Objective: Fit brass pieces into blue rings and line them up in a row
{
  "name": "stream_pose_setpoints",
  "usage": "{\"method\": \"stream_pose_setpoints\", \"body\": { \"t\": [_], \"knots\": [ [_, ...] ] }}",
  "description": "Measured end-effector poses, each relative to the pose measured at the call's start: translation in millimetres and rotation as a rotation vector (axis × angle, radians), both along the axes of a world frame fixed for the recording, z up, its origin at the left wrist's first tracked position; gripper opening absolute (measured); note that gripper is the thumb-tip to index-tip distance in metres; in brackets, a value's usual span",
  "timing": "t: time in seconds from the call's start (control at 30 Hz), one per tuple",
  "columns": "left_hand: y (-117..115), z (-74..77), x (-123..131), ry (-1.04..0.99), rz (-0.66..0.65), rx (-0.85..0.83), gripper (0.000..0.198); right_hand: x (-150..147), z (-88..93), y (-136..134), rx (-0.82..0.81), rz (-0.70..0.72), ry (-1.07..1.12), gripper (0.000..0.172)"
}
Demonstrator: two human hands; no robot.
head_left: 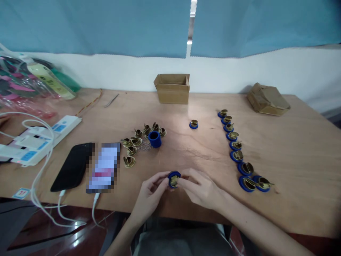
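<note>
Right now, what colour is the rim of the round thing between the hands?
The rim is blue, seen best in the head view.

Round gold-toned metal pieces [129,161] appear glossy; the blue cylindrical ring stack [155,140], matt; the brown rectangular cardboard box [173,96], matt; the flat tan wooden tabletop [195,151], smooth.

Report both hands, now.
Left hand: closed, pinching the blue-rimmed metal piece by its edge.
Right hand: at the same piece's other side; firm grip cannot be told.
</note>
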State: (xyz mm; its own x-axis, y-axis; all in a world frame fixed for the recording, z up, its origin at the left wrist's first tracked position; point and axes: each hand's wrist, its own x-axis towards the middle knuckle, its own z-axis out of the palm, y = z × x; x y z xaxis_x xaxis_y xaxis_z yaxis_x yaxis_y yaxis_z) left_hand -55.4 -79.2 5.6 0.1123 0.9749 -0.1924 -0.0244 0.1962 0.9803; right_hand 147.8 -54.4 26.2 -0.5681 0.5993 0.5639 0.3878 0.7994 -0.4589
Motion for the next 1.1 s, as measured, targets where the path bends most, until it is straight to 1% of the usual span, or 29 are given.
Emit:
{"method": "stream_pose_setpoints", "body": {
  "t": [0.07,0.13,0.2,0.23,0.3,0.37,0.43,0.47,0.63,0.73,0.87,1.0,1.1],
  "knots": [
    [0,-0.2,0,0.003,0.014,0.015,0.035,-1,1.7,0,-0.144,0.018,0.084,0.018],
    [0,-0.1,0,0.02,0.027,0.026,0.034,-2,3.3,2,-0.345,-0.008,0.195,0.012],
    [0,0.0,-1,0.039,0.032,0.031,0.034,-2,4.1,7,-0.558,-0.056,0.248,0.011],
    [0,-0.1,-1,0.041,0.034,0.033,0.033,-2,4.3,9,-0.653,-0.065,0.233,0.012],
    [0,-0.4,-1,0.042,0.04,0.039,0.032,0,4.5,14,-0.804,-0.027,0.151,0.016],
    [0,-0.7,-2,0.047,0.045,0.041,0.03,3,4.9,17,-0.888,0.049,0.073,0.024],
    [0,-0.8,-1,0.05,0.048,0.043,0.03,4,5.3,17,-0.923,0.097,0.05,0.028],
    [1,-0.6,-1,0.047,0.048,0.042,0.03,5,5.3,17,-0.929,0.104,0.055,0.027],
    [1,0.9,0,0.039,0.041,0.041,0.032,5,3.4,16,-0.937,0.098,0.061,0.02],
    [0,0.9,1,0.041,0.033,0.042,0.032,5,3.0,17,-0.941,0.104,0.061,0.019],
    [0,1.9,2,0.039,0.018,0.051,0.03,4,2.9,16,-0.903,0.097,0.052,0.02],
    [0,4.4,2,0.045,-0.02,0.042,0.032,4,-2.3,16,-0.928,0.09,0.061,0.02],
    [0,3.3,3,0.04,0.004,0.04,0.032,3,-9.1,15,-0.981,0.069,0.113,0.023]
  ]
}}
